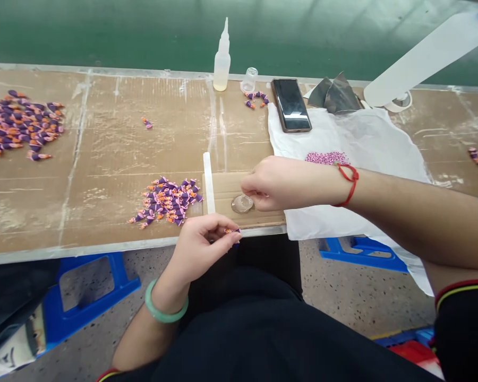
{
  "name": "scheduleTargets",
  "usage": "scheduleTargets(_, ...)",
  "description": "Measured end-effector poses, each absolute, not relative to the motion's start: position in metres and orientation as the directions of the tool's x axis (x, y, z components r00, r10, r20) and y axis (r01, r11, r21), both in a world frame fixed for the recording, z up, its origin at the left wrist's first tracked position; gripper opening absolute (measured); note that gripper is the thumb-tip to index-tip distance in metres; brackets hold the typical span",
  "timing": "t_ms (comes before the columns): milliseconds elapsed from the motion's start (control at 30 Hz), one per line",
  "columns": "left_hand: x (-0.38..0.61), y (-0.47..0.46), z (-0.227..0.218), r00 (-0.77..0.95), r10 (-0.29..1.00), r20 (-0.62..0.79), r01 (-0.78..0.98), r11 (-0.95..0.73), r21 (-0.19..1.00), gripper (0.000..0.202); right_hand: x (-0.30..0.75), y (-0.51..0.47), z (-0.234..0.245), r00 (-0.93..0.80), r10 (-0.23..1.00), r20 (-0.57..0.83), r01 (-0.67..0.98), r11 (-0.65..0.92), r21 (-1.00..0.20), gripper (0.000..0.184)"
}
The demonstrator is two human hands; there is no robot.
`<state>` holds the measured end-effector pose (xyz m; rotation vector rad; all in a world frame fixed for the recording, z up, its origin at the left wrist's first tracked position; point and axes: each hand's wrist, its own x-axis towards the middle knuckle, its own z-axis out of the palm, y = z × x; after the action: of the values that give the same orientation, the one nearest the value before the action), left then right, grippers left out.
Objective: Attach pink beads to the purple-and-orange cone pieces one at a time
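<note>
My left hand [209, 244], with a green bangle on its wrist, pinches a small purple, pink and orange figure [231, 231] at the table's front edge. Over a cardboard piece [227, 183], my right hand [271, 183] is closed with its fingertips pointing down beside a small round dish [242, 203]. Whatever those fingers hold, if anything, is hidden. Left of the cardboard lies a pile of similar small figures [167, 201]. A white strip [208, 183] runs along the cardboard's left side. Behind my right wrist, tiny pink pieces [326, 157] lie on a white sheet [382, 138].
A squeeze bottle [222, 66] stands at the back, near a clear cup [249, 79] and a phone [290, 106]. Dark curved sheets [336, 94] and a tape roll [400, 102] lie farther right. Another pile of figures [19, 124] is at far left. Blue stools [91, 292] stand below.
</note>
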<state>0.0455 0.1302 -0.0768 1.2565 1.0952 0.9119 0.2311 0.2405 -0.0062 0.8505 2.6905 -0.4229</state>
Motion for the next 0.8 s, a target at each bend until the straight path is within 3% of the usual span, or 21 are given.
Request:
scheduleTargets(267, 0.044, 0.131, -0.082, 0.254, 0.958, -0.132, 0.014, 0.133, 0.991, 0.006, 0.222, 0.241, -0.004, -0.792, 0.471, -0.389, 0.551, 0.825, -0.124, 0.038)
scheduleTargets(367, 0.044, 0.13, -0.081, 0.228, 0.964, -0.14, -0.043, 0.153, 0.987, 0.005, 0.226, 0.242, -0.003, -0.797, 0.49, -0.355, 0.568, 0.808, -0.16, 0.039)
scheduleTargets(433, 0.045, 0.129, -0.08, 0.2, 0.97, -0.136, -0.148, 0.167, 0.975, 0.008, 0.231, 0.24, -0.001, -0.822, 0.497, -0.278, 0.562, 0.784, -0.264, 0.035)
scheduleTargets(500, 0.047, 0.128, -0.078, 0.171, 0.979, -0.115, -0.281, 0.16, 0.946, 0.014, 0.236, 0.235, 0.002, -0.833, 0.511, -0.213, 0.548, 0.706, -0.449, 0.024)
scheduleTargets(633, 0.051, 0.123, -0.073, 0.134, 0.989, -0.067, -0.424, 0.119, 0.898, 0.024, 0.242, 0.215, 0.005, -0.802, 0.546, -0.242, 0.476, 0.34, -0.811, 0.014)
scheduleTargets(700, 0.053, 0.12, -0.069, 0.131, 0.99, -0.047, -0.44, 0.101, 0.892, 0.023, 0.242, 0.204, 0.007, -0.797, 0.54, -0.271, 0.427, 0.187, -0.885, 0.014)
scheduleTargets(800, 0.056, 0.115, -0.063, 0.12, 0.992, -0.023, -0.465, 0.077, 0.882, 0.02, 0.242, 0.192, 0.01, -0.793, 0.543, -0.276, 0.392, 0.108, -0.914, 0.011)
